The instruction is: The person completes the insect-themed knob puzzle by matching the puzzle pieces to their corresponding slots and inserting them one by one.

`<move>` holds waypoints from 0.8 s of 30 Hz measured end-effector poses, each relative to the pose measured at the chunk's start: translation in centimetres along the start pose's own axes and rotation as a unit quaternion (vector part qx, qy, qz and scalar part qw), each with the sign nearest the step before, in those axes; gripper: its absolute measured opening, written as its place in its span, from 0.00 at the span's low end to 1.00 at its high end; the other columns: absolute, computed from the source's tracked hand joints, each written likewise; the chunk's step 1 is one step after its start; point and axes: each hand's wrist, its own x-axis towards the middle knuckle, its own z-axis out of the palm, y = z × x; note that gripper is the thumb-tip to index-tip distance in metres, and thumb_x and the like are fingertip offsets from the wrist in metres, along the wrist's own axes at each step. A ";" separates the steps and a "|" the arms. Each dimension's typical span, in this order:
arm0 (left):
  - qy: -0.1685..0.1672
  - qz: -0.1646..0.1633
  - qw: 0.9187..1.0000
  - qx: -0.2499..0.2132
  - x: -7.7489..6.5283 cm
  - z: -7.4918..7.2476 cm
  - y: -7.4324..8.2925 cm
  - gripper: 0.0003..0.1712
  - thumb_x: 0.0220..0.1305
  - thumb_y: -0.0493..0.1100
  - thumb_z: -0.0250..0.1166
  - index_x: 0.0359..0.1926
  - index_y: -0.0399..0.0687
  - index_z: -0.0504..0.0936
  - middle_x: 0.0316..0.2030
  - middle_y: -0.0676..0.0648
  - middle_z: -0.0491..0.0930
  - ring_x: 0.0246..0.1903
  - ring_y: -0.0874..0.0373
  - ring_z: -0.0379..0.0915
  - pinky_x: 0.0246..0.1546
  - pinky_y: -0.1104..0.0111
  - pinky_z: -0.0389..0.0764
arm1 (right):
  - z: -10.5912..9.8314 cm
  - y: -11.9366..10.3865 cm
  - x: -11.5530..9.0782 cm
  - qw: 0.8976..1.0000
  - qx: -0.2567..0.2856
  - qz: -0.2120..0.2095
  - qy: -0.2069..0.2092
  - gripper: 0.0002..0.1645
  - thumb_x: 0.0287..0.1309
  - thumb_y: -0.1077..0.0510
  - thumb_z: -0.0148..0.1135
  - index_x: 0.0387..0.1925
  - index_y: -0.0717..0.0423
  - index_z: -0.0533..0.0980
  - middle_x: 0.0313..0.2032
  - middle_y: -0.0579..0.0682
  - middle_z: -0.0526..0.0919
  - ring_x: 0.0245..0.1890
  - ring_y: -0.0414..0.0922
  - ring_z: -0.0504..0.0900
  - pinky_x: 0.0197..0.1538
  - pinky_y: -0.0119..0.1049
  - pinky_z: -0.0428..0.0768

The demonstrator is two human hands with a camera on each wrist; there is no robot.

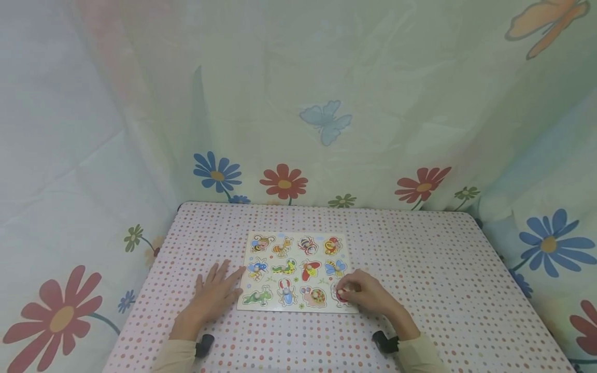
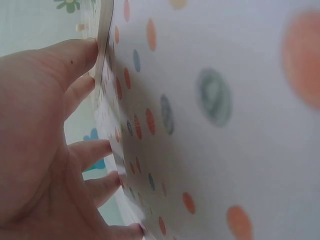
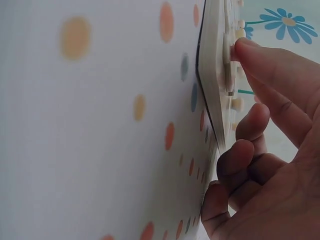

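Observation:
A wooden peg puzzle board (image 1: 298, 307) with several bug-shaped pieces lies flat on the table. My left hand (image 1: 214, 295) rests spread on the cloth at the board's left side, thumb and index fingertip at its edge. In the left wrist view the left hand (image 2: 40, 125) has its fingers straight, with the thumb against the board's side. Over the lower right corner my right hand (image 1: 368, 292) pinches the small knob (image 3: 234, 52) of a red puzzle piece (image 1: 342, 295). That piece sits at the corner slot, partly hidden by the fingers. The other right fingers are curled near the board's edge.
The table is covered with a dotted cloth (image 1: 420, 259). Behind it and at both sides hangs a curtain (image 1: 261, 103) printed with flowers and butterflies. A black wrist camera mount (image 1: 385, 343) sits by the right wrist, another (image 1: 204, 345) by the left.

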 end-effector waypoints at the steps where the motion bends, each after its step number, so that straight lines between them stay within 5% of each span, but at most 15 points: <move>1: 0.000 0.000 1.000 0.001 0.1 0.0 0.0 0.32 0.76 0.56 0.54 0.77 0.63 0.60 0.78 0.38 0.44 0.75 0.34 0.33 0.66 0.29 0.33 | 0.0 0.1 0.0 1.000 -0.001 -0.002 -0.002 0.02 0.61 0.54 0.70 0.35 0.47 0.84 0.29 0.46 0.70 0.31 0.45 0.66 0.31 0.34 0.65; 24: -0.005 -0.009 1.000 0.020 0.4 0.2 -0.1 0.33 0.75 0.57 0.54 0.77 0.64 0.60 0.78 0.38 0.45 0.75 0.34 0.35 0.66 0.29 0.34 | 0.2 0.0 0.3 1.000 -0.013 0.020 -0.008 0.03 0.59 0.55 0.72 0.36 0.47 0.84 0.28 0.45 0.70 0.30 0.44 0.67 0.31 0.34 0.66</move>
